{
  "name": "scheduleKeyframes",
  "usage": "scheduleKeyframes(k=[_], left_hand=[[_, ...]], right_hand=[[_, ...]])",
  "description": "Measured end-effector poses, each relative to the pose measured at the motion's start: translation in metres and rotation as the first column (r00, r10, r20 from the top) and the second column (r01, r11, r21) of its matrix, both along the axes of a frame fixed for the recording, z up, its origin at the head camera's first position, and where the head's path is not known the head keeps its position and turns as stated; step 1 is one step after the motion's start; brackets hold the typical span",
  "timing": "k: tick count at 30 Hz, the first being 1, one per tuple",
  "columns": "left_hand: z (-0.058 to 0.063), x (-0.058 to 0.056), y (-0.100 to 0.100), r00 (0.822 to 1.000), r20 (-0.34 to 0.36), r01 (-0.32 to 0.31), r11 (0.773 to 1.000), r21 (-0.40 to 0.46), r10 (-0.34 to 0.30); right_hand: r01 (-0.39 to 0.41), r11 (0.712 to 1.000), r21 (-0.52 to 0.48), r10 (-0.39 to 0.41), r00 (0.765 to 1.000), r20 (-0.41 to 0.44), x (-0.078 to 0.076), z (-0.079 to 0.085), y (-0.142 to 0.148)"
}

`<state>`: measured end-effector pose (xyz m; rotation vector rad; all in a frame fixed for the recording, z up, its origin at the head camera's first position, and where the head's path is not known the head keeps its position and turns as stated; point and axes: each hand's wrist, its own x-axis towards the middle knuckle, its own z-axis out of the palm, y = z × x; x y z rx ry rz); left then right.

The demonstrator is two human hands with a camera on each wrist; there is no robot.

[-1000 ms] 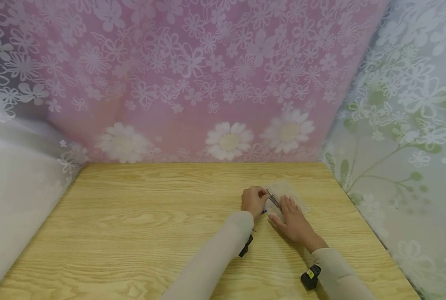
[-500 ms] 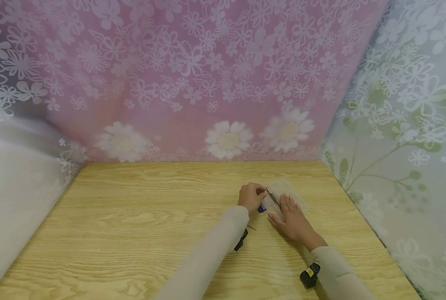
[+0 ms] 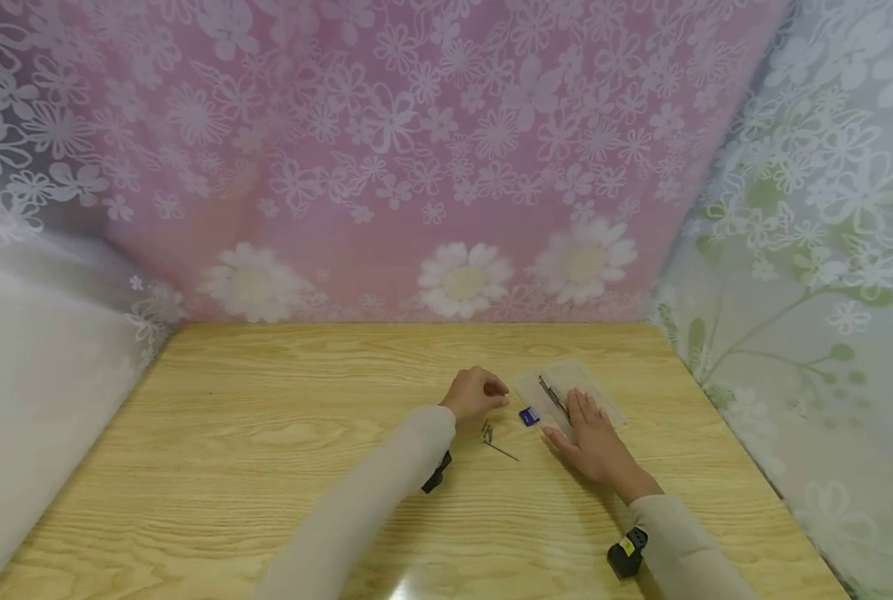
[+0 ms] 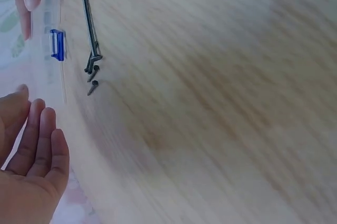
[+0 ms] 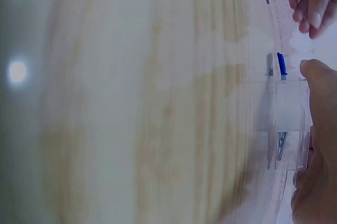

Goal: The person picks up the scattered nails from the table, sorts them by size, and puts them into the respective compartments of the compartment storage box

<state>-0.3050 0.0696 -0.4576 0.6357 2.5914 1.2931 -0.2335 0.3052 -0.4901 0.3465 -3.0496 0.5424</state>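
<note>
A clear plastic box [image 3: 592,392] with a blue latch [image 3: 529,417] lies at the table's right rear, with several long nails [image 3: 551,393] showing in it. My right hand [image 3: 596,446] rests on its near right part with fingers extended; in the right wrist view the thumb [image 5: 318,77] lies along the box's edge. My left hand [image 3: 478,393] is just left of the box, holding nothing, its fingers loosely bent in the left wrist view. Several loose nails [image 4: 90,29], one much longer than the others, lie on the table between the left hand and the box's latch side.
The wood-grain table [image 3: 266,433] extends to the left and front of both hands. A pink flowered sheet [image 3: 386,167] hangs along its back edge, with pale flowered sheets at the left and right sides. Each wrist carries a black camera [image 3: 626,554].
My left hand has drawn back leftward from the box, bringing the blue latch and the loose nails into view. The right hand has stayed on the box.
</note>
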Motion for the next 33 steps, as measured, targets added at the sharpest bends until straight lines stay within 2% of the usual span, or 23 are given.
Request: scheduleKeyframes(k=[5, 10, 14, 19, 24, 33], left_hand=[[-0.006, 0.006, -0.017, 0.998, 0.013, 0.067, 0.998, -0.01, -0.067], [-0.014, 0.013, -0.03, 0.991, -0.046, 0.121, 0.99, -0.066, -0.124], [-0.017, 0.02, -0.037, 0.987, -0.056, 0.143, 0.986, -0.087, -0.148], [-0.019, 0.026, -0.04, 0.982, -0.07, 0.166, 0.981, -0.098, -0.173], [-0.023, 0.029, -0.04, 0.973, -0.092, 0.199, 0.974, -0.108, -0.209], [-0.028, 0.031, -0.038, 0.964, -0.132, 0.214, 0.967, -0.134, -0.232]], right_hand=[[0.004, 1.0, 0.004, -0.004, 1.0, -0.003, 0.002, 0.002, -0.001], [-0.003, 1.0, 0.006, 0.003, 1.0, -0.005, 0.002, 0.002, 0.0], [-0.007, 1.0, -0.003, 0.007, 1.0, -0.009, 0.002, 0.002, 0.0], [-0.008, 1.0, -0.008, 0.008, 1.0, -0.001, 0.001, -0.001, 0.001], [-0.01, 1.0, -0.015, 0.01, 1.0, 0.001, 0.001, -0.001, 0.001], [-0.007, 1.0, -0.008, 0.007, 1.0, -0.004, 0.001, 0.001, 0.0]])
